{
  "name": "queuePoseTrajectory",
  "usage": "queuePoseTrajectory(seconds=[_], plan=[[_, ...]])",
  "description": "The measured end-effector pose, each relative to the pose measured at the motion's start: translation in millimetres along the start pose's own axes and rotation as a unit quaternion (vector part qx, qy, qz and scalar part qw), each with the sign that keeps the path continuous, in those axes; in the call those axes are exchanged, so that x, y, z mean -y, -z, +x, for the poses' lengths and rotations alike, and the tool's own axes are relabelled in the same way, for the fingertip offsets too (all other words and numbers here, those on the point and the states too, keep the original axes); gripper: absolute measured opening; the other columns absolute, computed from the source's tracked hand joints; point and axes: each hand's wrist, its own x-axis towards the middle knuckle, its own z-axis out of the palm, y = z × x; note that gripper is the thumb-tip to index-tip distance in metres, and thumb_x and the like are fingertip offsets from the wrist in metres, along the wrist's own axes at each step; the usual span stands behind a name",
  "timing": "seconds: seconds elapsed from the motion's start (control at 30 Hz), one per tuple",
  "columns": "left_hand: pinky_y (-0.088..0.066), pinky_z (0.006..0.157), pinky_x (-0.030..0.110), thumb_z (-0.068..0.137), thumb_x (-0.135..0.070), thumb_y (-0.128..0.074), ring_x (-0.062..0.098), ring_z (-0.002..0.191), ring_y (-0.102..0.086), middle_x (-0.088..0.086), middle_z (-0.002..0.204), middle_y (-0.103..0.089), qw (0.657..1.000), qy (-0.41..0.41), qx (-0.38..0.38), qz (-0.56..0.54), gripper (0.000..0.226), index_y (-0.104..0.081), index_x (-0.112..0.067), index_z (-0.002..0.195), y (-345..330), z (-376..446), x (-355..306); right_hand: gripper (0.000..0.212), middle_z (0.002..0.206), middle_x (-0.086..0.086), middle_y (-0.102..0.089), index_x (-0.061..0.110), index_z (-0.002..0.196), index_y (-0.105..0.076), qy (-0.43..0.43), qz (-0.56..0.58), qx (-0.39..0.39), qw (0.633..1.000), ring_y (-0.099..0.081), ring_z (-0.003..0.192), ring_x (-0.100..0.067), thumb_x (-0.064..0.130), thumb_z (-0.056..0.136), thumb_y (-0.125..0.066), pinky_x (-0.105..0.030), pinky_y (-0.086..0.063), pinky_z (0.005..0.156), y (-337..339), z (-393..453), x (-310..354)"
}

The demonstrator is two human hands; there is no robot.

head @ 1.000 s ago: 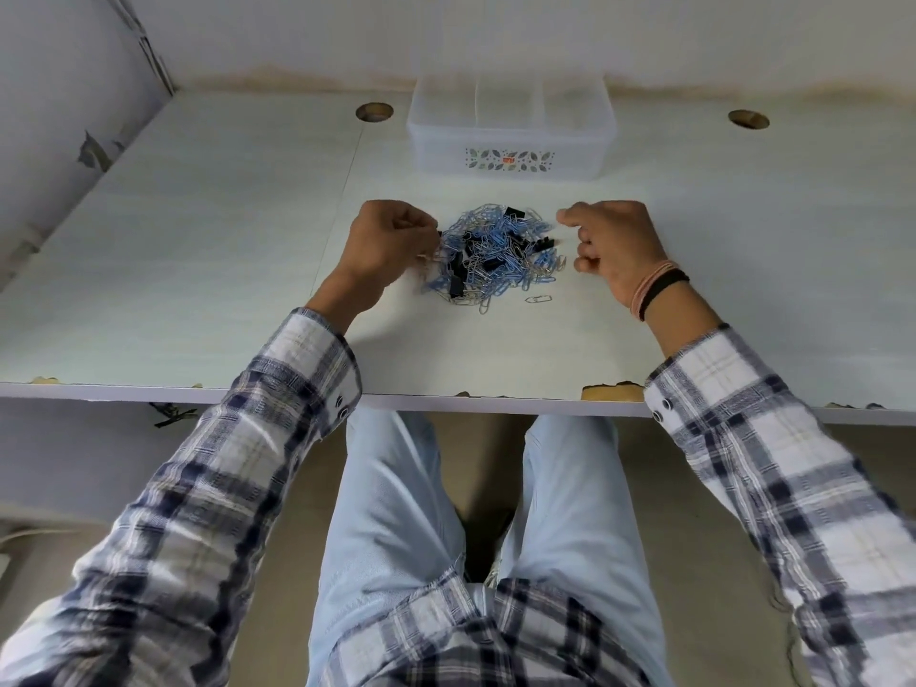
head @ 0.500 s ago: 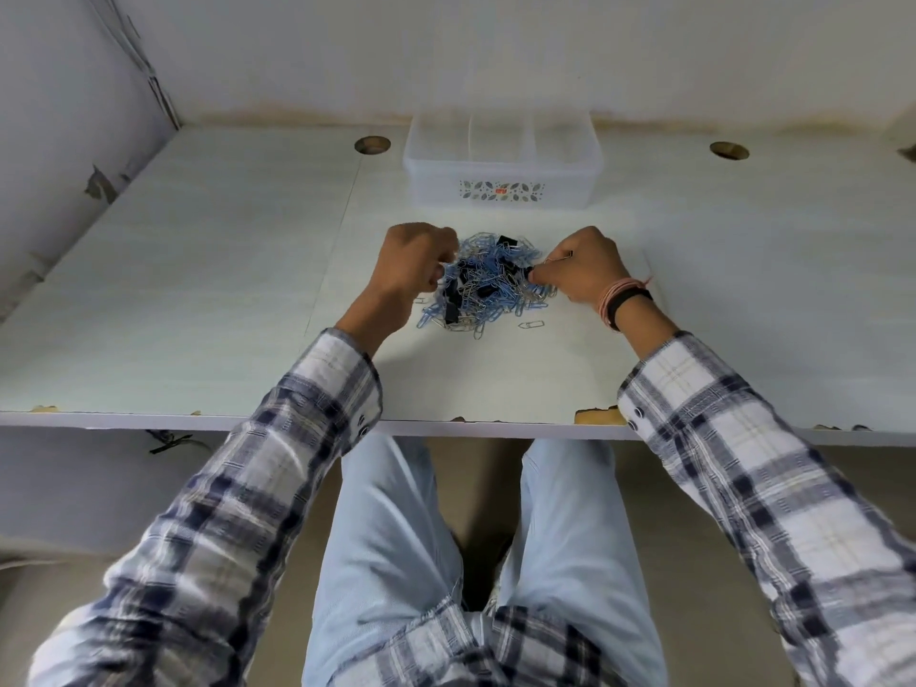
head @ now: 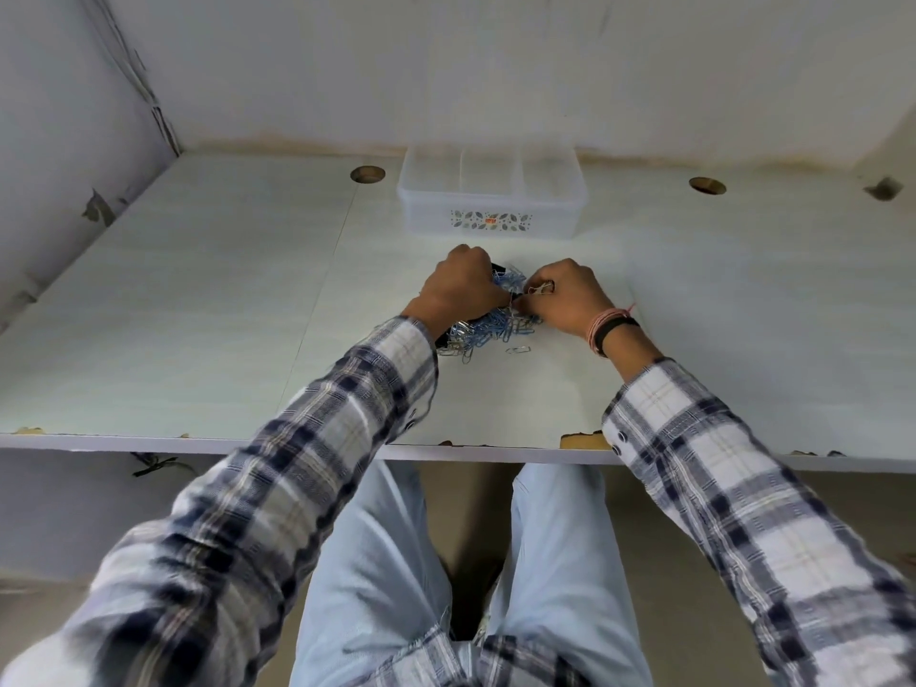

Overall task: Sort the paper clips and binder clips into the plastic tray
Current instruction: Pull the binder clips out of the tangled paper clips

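1. The left hand (head: 458, 287) lies curled over the left and far part of the clip pile (head: 488, 329), knuckles up, fingers bent down into the clips. What it grips, if anything, is hidden under the hand — I cannot tell.
2. The right hand (head: 565, 297) is curled at the pile's right edge, thumb and fingertips pinched close together near the left hand. A small bunch of pale wire clips (head: 540, 289) shows at the pinch; the hand seems to hold them, though blur makes it hard to be sure.
3. The two hands nearly touch above the middle of the pile.
4. The pile sits on the desk (head: 198, 300), mostly blue paper clips with some silver ones at its near left edge. A dark bit at the far edge, beside the left hand, may be a binder clip (head: 498, 267).
5. One silver paper clip (head: 519, 349) lies alone on the desk just near of the pile.
6. The tray (head: 493, 220) stands beyond the hands, close to the back wall — clear plastic, with dividers making three compartments across. No clips show inside it.
7. Two round holes pierce the desk: one (head: 367, 174) just left of the tray, the other (head: 707, 185) well to its right.
8. The right wrist wears a dark band (head: 614, 330) and pinkish threads.
9. Both arms are in plaid sleeves (head: 733, 468).
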Motion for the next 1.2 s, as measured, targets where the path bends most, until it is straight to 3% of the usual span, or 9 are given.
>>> queuePoseTrajectory(seconds=[0.17,0.33,0.47,0.57,0.67,0.83,1.03,1.13,1.2], plan=[[-0.042,0.057,0.030,0.080,-0.049,-0.070,0.025,0.059,-0.049,0.009,0.070,-0.052,1.000,-0.003,-0.010,-0.014,0.048,-0.052,-0.008,0.060,1.3,-3.1,1.6,0.025,0.073,-0.005,-0.066,0.003,0.086,-0.075,0.008,0.076,-0.015,0.997,-0.055,0.063,-0.014,0.028,0.087,-0.073,-0.021,-0.040,0.058,1.3,-5.5,-12.0],[-0.033,0.054,0.029,0.090,-0.029,-0.060,0.027,0.056,-0.041,0.010,0.061,-0.047,0.997,-0.015,-0.049,-0.049,0.041,-0.044,-0.007,0.059,3.6,-8.2,0.8,0.029,0.051,0.008,-0.048,-0.001,0.085,-0.070,-0.058,0.246,-0.061,0.966,-0.045,0.045,-0.008,0.026,0.093,-0.066,-0.027,-0.049,0.051,5.3,-14.4,-19.7],[-0.050,0.059,0.039,0.089,-0.028,-0.063,0.029,0.064,-0.057,0.018,0.075,-0.069,0.995,-0.027,-0.062,-0.079,0.035,-0.065,0.003,0.074,2.6,-4.9,6.0,0.013,0.060,-0.003,-0.047,0.004,0.080,-0.065,-0.153,0.510,-0.087,0.842,-0.042,0.052,-0.015,0.016,0.086,-0.066,-0.028,-0.043,0.051,12.6,-19.3,-16.7],[-0.040,0.055,0.032,0.088,-0.040,-0.068,0.023,0.057,-0.048,0.008,0.066,-0.060,0.996,-0.036,-0.059,-0.055,0.045,-0.061,0.000,0.069,-1.9,-4.2,4.1,0.008,0.066,-0.006,-0.054,0.007,0.080,-0.060,-0.168,0.669,-0.068,0.721,-0.049,0.056,-0.016,0.012,0.084,-0.065,-0.028,-0.046,0.053,19.4,-19.8,-17.4],[-0.039,0.057,0.030,0.080,-0.056,-0.073,0.024,0.067,-0.055,0.003,0.079,-0.058,0.996,-0.054,-0.058,0.029,0.047,-0.061,-0.011,0.073,-7.8,-5.1,-3.0,0.008,0.075,-0.009,-0.058,0.005,0.085,-0.056,-0.148,0.746,-0.060,0.646,-0.057,0.066,-0.018,0.009,0.084,-0.063,-0.026,-0.049,0.056,23.4,-18.6,-19.6],[-0.042,0.066,0.033,0.084,-0.053,-0.073,0.029,0.082,-0.059,0.006,0.097,-0.060,0.988,-0.097,-0.046,0.111,0.041,-0.062,-0.014,0.085,-15.0,-2.3,-18.0,0.009,0.089,-0.019,-0.058,0.003,0.080,-0.055,-0.151,0.768,-0.048,0.620,-0.060,0.071,-0.023,0.008,0.084,-0.061,-0.021,-0.051,0.054,25.8,-20.3,-21.9],[-0.055,0.078,0.041,0.088,-0.044,-0.071,0.033,0.088,-0.066,0.011,0.102,-0.066,0.983,-0.107,-0.031,0.146,0.033,-0.069,-0.012,0.097,-13.0,3.2,-24.9,0.006,0.074,-0.005,-0.057,0.007,0.078,-0.057,-0.187,0.788,-0.039,0.586,-0.059,0.061,-0.018,0.008,0.083,-0.061,-0.024,-0.047,0.052,34.4,-23.0,-26.5],[-0.057,0.070,0.037,0.087,-0.042,-0.071,0.031,0.077,-0.068,0.011,0.087,-0.071,0.996,-0.075,-0.027,0.034,0.035,-0.069,-0.007,0.081,-7.8,5.0,-24.9,0.006,0.075,-0.006,-0.056,0.003,0.085,-0.059,-0.197,0.814,-0.040,0.545,-0.058,0.064,-0.017,0.006,0.083,-0.064,-0.028,-0.055,0.060,36.0,-25.2,-25.2],[-0.053,0.056,0.028,0.090,-0.039,-0.067,0.023,0.054,-0.061,0.006,0.066,-0.067,0.991,-0.043,-0.042,-0.122,0.042,-0.062,-0.005,0.065,0.7,1.5,-22.9,0.011,0.070,-0.005,-0.057,0.003,0.082,-0.059,-0.208,0.808,-0.052,0.550,-0.059,0.063,-0.016,0.007,0.083,-0.069,-0.030,-0.059,0.066,36.2,-23.7,-24.9]])
